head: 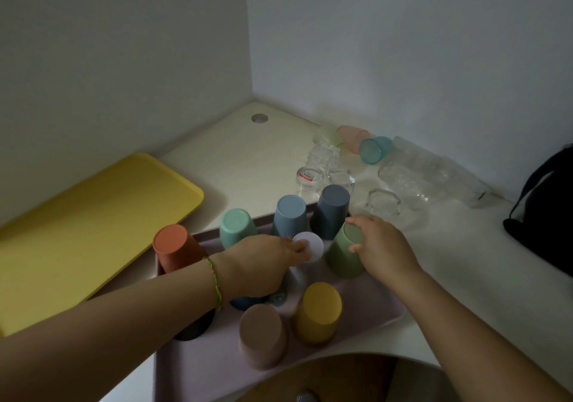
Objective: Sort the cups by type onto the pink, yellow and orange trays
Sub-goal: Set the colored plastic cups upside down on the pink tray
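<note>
The opaque cups look light, stiff and plastic; each is best gripped round its tapered wall. The left hand [257,265] curls round the white cup [310,245] and the right hand [381,246] clasps the green cup [341,260], both on the pink tray [198,364]. Perhaps ten cups stand there, two half hidden. Three tinted cups [373,150] lie on the counter [248,153] among fragile glasses [403,181].

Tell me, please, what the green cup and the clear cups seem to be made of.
Green cup: probably matte plastic, opaque, evenly dull, no glare. Clear cups: glass or hard clear plastic, see-through and faceted with bright glints; which one is unclear.
</note>
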